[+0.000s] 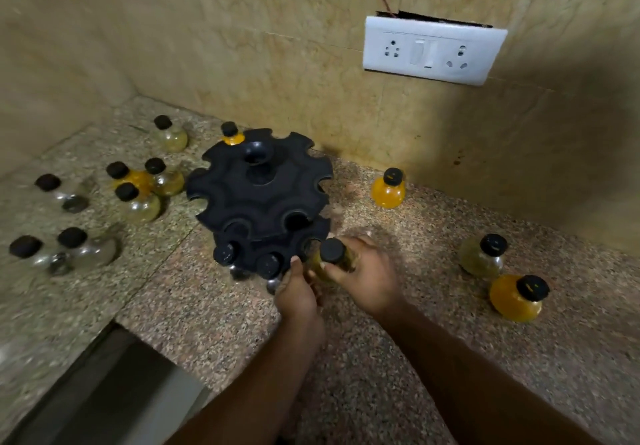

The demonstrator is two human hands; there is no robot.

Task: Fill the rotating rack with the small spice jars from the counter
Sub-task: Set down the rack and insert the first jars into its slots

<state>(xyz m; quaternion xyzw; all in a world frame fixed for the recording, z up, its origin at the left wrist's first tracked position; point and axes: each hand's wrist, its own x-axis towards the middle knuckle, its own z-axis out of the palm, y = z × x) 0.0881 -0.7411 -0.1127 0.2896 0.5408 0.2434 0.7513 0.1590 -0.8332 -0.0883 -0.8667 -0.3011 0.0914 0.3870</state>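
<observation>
our right hand has its grip closed around a spice jar at the rack's five o'clock edge; our left hand steadies it, grip unclear, above the table.

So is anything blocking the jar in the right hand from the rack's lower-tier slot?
Nothing visible: the jar in the right hand sits right at the rack; the left hand is beside it.
</observation>
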